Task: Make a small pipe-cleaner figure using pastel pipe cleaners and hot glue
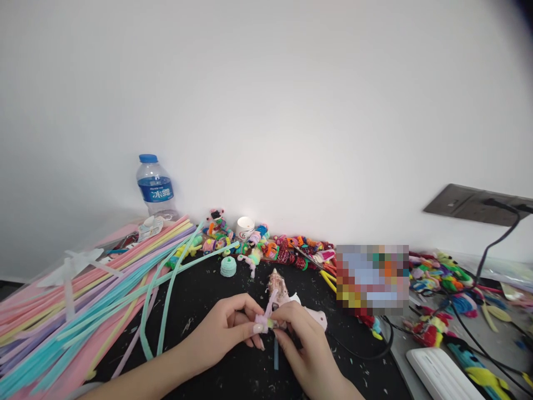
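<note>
Both my hands meet low in the middle of the view, fingers pinched around a small lilac and yellow pipe-cleaner piece (261,320). My left hand (235,322) grips its left side between thumb and fingers. From the right, my right hand (302,333) holds the other side, its fingertips partly covering the piece. A lilac strand sticks up from it. Just behind the hands lies a white glue gun (317,318) with a stained nozzle, and a bluish translucent stick (276,355) shows below the fingers. A mint coil (228,266) stands farther back on the black mat (195,311).
Long pastel pipe cleaners (125,294) spread across the left. A water bottle (155,186) and a paper cup (245,226) stand by the wall. Colourful pipe-cleaner figures (283,250) line the back. At right lie a white box-shaped device (441,369) and black cables (478,266); one patch is pixelated.
</note>
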Demonstrator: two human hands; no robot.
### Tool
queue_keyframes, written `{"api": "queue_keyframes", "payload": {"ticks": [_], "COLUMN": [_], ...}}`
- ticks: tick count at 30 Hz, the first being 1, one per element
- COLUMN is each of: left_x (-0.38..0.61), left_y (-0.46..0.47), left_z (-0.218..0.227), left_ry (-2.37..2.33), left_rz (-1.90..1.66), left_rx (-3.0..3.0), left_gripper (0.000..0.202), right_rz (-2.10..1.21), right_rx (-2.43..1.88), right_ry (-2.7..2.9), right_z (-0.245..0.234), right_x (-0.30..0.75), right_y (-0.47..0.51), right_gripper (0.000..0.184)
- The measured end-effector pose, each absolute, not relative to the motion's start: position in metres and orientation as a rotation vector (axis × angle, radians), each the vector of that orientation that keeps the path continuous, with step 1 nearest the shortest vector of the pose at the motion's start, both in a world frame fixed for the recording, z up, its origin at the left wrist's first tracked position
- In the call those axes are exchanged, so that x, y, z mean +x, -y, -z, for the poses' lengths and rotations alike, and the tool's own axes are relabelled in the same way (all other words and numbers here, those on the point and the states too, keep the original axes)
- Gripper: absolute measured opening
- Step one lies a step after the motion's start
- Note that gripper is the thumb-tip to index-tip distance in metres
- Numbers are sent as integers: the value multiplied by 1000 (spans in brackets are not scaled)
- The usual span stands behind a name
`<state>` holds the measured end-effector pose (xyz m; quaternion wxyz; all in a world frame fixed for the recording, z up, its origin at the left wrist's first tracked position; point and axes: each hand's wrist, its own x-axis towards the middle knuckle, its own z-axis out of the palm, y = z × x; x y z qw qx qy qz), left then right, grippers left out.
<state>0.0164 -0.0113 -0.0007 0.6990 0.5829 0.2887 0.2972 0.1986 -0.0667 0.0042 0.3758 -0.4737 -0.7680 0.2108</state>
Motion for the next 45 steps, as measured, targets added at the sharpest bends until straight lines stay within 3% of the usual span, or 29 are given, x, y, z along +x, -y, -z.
{"api": "queue_keyframes", "payload": {"ticks": [6, 11, 18, 28, 35, 45], "left_x": [13, 7, 2, 2, 4, 4], "left_y": [5, -5, -13, -9, -7, -5], "left_z": [3, 4, -2, -3, -1, 0], "left_ry": [-775, -900, -992, -967, -928, -915], "left_rz": [-776, -915, -975, -964, -970, -982], "left_rx": [1347, 1329, 1372, 1433, 1491, 1498], "left_gripper": [17, 16, 15, 16, 13, 11], "right_rz": [-306, 19, 8, -609, -557, -487], "right_rx": [-1367, -1832, -2010, -1442, -1440, -1465], "right_ry": [1901, 1909, 1952, 1760, 1771, 1820], "right_z": [-5, -4, 1, -11, -6, -4], "right_x": [208, 212, 210, 210, 207, 208], "right_y": [65, 60, 59, 56, 56, 57], "right_gripper": [42, 56, 44, 4, 18, 23]}}
